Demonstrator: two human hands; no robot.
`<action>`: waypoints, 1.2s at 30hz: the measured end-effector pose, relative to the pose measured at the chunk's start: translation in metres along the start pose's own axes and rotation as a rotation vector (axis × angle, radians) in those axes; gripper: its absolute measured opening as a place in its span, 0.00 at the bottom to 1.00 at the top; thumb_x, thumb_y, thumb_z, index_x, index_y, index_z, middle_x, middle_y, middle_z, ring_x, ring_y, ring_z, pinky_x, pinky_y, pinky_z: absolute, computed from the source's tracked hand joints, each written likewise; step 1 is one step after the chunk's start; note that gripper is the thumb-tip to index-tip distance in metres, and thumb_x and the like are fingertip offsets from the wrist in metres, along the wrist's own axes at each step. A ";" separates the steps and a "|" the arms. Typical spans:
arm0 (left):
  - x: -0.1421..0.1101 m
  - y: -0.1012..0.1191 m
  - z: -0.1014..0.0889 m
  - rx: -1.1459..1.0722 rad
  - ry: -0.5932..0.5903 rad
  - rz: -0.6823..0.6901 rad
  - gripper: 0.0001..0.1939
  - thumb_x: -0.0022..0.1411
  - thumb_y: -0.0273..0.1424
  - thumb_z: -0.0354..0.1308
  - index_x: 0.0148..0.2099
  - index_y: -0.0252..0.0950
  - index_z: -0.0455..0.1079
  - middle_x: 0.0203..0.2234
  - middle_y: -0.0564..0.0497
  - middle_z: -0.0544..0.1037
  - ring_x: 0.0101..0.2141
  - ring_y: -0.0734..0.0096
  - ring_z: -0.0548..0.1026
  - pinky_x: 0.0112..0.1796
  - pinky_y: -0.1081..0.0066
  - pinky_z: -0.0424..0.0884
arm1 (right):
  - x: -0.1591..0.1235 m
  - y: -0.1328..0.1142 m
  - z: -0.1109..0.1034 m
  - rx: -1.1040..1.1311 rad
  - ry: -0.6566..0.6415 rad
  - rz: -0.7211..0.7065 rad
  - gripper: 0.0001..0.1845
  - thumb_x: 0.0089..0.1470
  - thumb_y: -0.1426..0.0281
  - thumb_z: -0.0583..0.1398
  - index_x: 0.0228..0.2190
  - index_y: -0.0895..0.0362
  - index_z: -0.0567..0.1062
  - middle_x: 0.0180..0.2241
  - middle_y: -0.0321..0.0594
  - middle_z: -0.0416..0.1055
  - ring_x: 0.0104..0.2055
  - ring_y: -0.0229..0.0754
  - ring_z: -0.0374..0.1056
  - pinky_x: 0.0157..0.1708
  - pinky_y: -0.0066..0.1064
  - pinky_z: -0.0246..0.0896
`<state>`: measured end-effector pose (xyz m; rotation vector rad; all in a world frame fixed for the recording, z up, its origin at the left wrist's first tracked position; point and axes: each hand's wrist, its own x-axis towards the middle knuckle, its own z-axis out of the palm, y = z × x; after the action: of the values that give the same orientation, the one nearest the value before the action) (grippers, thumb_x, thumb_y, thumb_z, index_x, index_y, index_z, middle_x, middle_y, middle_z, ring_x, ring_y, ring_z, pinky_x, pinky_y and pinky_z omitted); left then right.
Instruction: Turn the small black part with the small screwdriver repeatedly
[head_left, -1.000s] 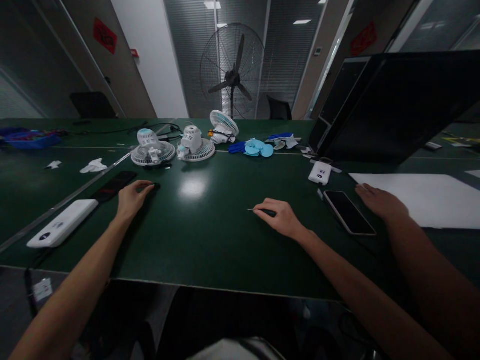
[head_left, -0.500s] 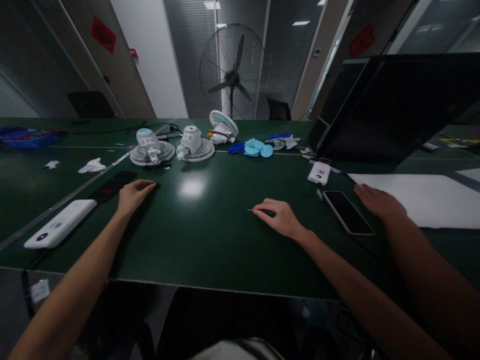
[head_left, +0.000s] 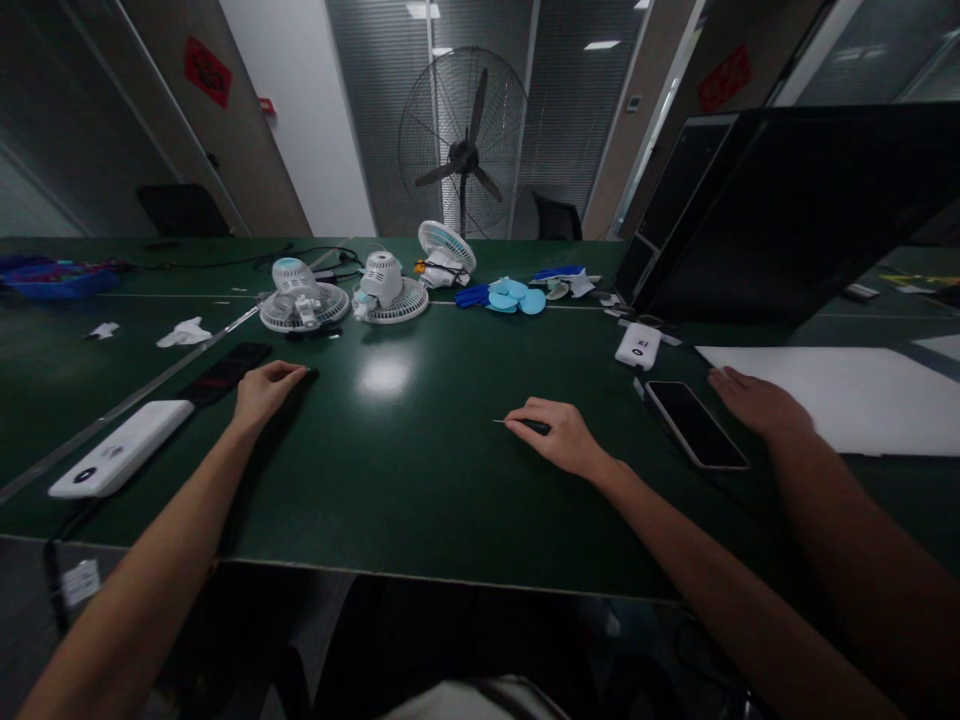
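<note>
My right hand [head_left: 559, 432] is closed round a small screwdriver [head_left: 537, 427]. Its thin metal shaft points left past my fingertips, and part of the dark handle shows under my fingers. At left my left hand [head_left: 264, 392] rests on the green table [head_left: 397, 480], thumb and finger pinched together. A tiny dark thing [head_left: 313, 372] sits at those fingertips, too small to name. Just beyond that hand lies a black phone-like slab [head_left: 225, 372], with a white power bank [head_left: 124, 450] nearer me.
Small white fans [head_left: 390, 298] stand at the back, beside light-blue fan blades [head_left: 516, 296] and blue gloves [head_left: 472, 295]. On the right are a phone [head_left: 696, 425], a small white device [head_left: 638, 346], a large black monitor [head_left: 787, 220], and another person's hand [head_left: 757, 402] by white paper [head_left: 862, 400].
My left hand has shifted very slightly left. Otherwise both hands and the things on the table look the same.
</note>
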<state>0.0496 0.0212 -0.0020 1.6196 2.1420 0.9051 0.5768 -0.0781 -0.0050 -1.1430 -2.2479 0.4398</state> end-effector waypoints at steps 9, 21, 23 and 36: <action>-0.033 0.065 0.045 -0.257 -0.449 0.179 0.20 0.51 0.50 0.69 0.38 0.39 0.80 0.41 0.45 0.82 0.44 0.56 0.79 0.44 0.64 0.73 | 0.000 0.002 0.002 -0.006 -0.048 -0.026 0.13 0.69 0.60 0.58 0.49 0.50 0.79 0.43 0.39 0.77 0.40 0.43 0.74 0.39 0.36 0.71; -0.137 0.177 0.142 -0.329 -0.661 0.716 0.14 0.69 0.40 0.58 0.46 0.36 0.78 0.41 0.47 0.80 0.40 0.65 0.75 0.41 0.66 0.70 | 0.000 -0.003 0.001 -0.074 -0.008 -0.029 0.11 0.68 0.62 0.60 0.45 0.50 0.81 0.39 0.38 0.77 0.37 0.41 0.73 0.36 0.33 0.66; -0.140 0.178 0.137 -0.302 -0.637 0.742 0.13 0.70 0.38 0.58 0.48 0.36 0.77 0.41 0.47 0.79 0.38 0.67 0.75 0.40 0.67 0.69 | 0.000 -0.002 0.001 -0.063 -0.011 -0.035 0.11 0.68 0.62 0.60 0.45 0.50 0.81 0.39 0.38 0.77 0.36 0.41 0.73 0.35 0.33 0.66; -0.143 0.178 0.134 -0.217 -0.610 0.842 0.11 0.69 0.33 0.58 0.51 0.37 0.76 0.42 0.47 0.77 0.41 0.66 0.73 0.42 0.66 0.70 | 0.001 0.000 0.002 -0.070 0.016 -0.048 0.10 0.67 0.66 0.60 0.45 0.52 0.82 0.38 0.39 0.77 0.34 0.40 0.72 0.34 0.33 0.66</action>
<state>0.3062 -0.0443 -0.0068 2.3117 0.9119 0.6615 0.5750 -0.0778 -0.0062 -1.1211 -2.2874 0.3338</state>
